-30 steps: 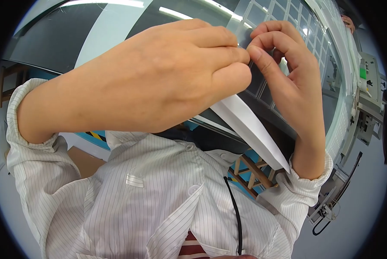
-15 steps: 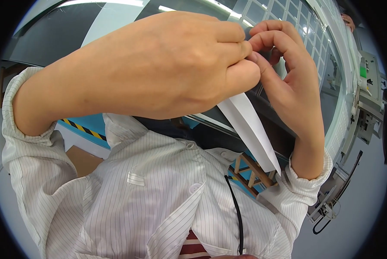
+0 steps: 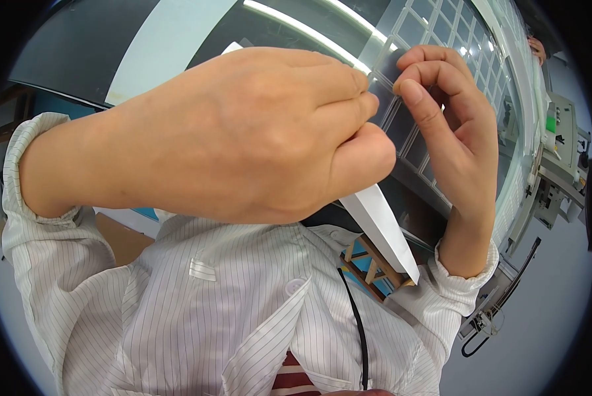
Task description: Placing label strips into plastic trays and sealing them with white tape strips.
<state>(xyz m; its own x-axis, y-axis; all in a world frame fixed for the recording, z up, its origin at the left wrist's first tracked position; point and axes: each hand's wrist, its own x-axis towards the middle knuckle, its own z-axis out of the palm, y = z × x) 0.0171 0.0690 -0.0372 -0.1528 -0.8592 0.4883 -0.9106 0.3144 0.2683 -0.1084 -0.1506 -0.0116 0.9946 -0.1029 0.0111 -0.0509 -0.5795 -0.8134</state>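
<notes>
My left hand point(image 3: 269, 132) reaches across from the left, back of the hand up, fingers curled closed. From beneath it sticks a creased strip of white paper point(image 3: 385, 231), slanting down to the right; its grip is hidden by the hand. A small white edge point(image 3: 232, 47) shows above the knuckles. My right hand point(image 3: 451, 105) is at the right, thumb and curled fingers brought together in a pinch. Whatever lies in that pinch is too small or hidden to make out. A dark, smooth patch point(image 3: 388, 66) appears beside its fingertips. A gap separates the two hands.
Beyond my hands is a dark glossy work surface point(image 3: 85, 39) with a pale band point(image 3: 167, 43) across it. A gridded panel point(image 3: 434, 30) lies behind my right hand. Another person's hand point(image 3: 537, 49) shows far right, near grey equipment point(image 3: 560, 132). A wooden stool point(image 3: 373, 269) stands below.
My hands met at the fingertips before and are now apart. The left hand and the paper strip have moved down. The right thumb has shifted, and more of the gridded panel shows between them.
</notes>
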